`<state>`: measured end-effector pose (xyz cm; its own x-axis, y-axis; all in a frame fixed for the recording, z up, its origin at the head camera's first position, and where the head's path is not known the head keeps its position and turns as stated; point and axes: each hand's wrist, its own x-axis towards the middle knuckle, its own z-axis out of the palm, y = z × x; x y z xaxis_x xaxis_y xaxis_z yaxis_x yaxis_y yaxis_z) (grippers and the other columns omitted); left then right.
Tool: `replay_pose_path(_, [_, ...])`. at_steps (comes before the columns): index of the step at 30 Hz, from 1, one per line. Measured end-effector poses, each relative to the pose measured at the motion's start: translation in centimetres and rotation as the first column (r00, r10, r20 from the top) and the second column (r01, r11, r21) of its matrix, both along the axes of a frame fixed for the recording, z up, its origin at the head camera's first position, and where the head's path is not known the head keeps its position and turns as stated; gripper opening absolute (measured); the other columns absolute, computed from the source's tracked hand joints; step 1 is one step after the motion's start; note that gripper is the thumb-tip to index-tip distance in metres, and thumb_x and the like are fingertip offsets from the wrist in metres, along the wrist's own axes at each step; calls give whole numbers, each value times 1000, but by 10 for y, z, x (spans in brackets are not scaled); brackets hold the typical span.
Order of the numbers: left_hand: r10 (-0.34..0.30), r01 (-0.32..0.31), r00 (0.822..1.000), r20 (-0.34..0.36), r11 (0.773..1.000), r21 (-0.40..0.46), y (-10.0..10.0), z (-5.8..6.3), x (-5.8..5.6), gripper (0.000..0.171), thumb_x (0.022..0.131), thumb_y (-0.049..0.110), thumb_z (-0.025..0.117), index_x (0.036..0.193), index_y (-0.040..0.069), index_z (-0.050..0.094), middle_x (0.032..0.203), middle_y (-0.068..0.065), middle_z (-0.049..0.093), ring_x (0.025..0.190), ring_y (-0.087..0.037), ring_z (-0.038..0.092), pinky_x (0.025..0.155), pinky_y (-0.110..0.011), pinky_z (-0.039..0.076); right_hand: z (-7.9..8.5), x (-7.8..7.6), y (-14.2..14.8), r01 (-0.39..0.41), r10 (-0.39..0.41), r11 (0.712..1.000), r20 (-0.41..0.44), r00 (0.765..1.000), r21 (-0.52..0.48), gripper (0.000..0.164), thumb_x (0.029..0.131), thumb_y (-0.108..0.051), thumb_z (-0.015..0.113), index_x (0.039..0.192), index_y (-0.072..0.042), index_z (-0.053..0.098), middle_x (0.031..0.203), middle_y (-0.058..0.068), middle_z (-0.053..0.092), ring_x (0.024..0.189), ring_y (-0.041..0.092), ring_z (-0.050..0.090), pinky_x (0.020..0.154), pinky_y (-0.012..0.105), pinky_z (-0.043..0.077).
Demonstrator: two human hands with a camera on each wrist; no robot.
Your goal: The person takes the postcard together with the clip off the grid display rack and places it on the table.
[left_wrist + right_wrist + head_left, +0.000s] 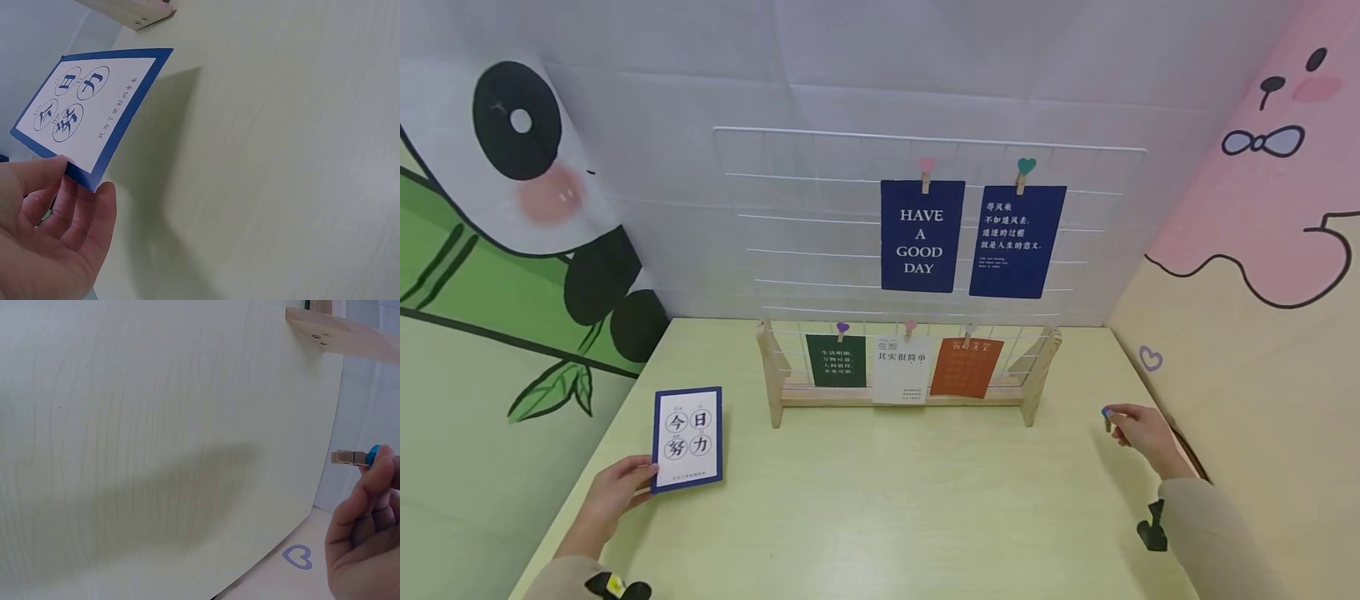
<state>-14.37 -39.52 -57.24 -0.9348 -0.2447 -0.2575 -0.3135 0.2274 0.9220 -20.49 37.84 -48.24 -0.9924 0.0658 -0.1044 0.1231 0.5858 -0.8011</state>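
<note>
My left hand point(613, 496) pinches the lower left edge of a white card with a blue border point(688, 439), its printed face toward me. In the left wrist view the card point(87, 106) is held above the table, casting a shadow, with thumb in front and fingers behind. On the right, my right hand point(1146, 433) pinches a small wooden clothespin point(1107, 422) by its blue end. The right wrist view shows the clothespin point(349, 457) pointing away from the fingertips, over the table's edge in that view.
A white wire grid point(820, 212) stands in a wooden base point(771, 375) at the back. Two navy cards point(922, 279) are clipped high on it. Green point(837, 379), white point(898, 379) and orange cards point(964, 371) hang below. Printed cloth walls point(865, 75) surround the table point(880, 500).
</note>
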Motion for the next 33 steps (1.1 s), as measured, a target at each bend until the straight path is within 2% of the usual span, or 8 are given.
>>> replay_pose_path(4, [-1,0,999,38,1000,13,7,20,9,46,84,25,61,107,-12,46,86,-2,58,71,-9,57,64,-31,51,-7,-1,4,29,-30,999,16,999,26,35,91,-12,46,112,16,48,66,6,57,57,16,54,53,25,47])
replay_pose_path(8, [7,-5,996,84,1000,-21,15,36,14,48,87,20,56,115,-15,40,96,-16,56,75,-13,56,69,-35,50,-13,-1,9,40,-41,998,21,999,48,34,90,-10,46,110,17,48,66,7,57,57,17,54,52,24,47])
replay_pose_path(10, [14,-12,996,91,1000,-17,12,33,14,49,86,25,57,114,-12,43,94,-13,57,74,-10,56,68,-32,50,-16,0,12,34,-35,996,11,999,83,32,90,-9,46,107,17,50,65,8,57,56,17,54,52,25,47])
replay_pose_path(13, [23,-21,994,107,1000,-21,12,32,14,49,87,25,56,115,-12,42,96,-15,56,74,-10,56,69,-33,50,-20,1,16,24,-25,987,4,1000,157,31,90,-11,46,105,16,52,63,7,57,55,16,53,52,27,45])
replay_pose_path(17, [25,-18,992,126,998,-53,16,38,15,48,89,18,52,119,-16,36,98,-19,54,74,-10,56,71,-37,50,-26,3,23,13,-18,970,20,1000,241,32,91,-15,44,103,13,54,63,5,57,56,15,53,54,28,41])
replay_pose_path(25, [16,-13,993,114,1000,-28,12,32,14,49,87,17,54,116,-18,37,88,-7,58,70,-5,55,69,-36,50,-32,6,29,28,-41,952,38,998,305,34,90,-17,43,104,12,55,62,0,57,55,14,54,52,29,38])
replay_pose_path(29, [25,-22,991,128,999,-26,11,31,13,50,86,17,55,116,-18,36,87,-8,57,69,-6,55,66,-33,51,-35,7,31,34,-58,948,66,996,317,35,89,-17,43,104,12,54,61,0,57,55,14,53,50,29,36])
replay_pose_path(33, [55,-50,988,147,998,-40,11,28,10,50,86,16,55,117,-18,36,91,-16,56,69,-8,54,63,-31,51,-38,7,31,37,-72,945,95,993,325,38,88,-18,42,109,12,52,62,-1,57,56,14,54,50,29,35])
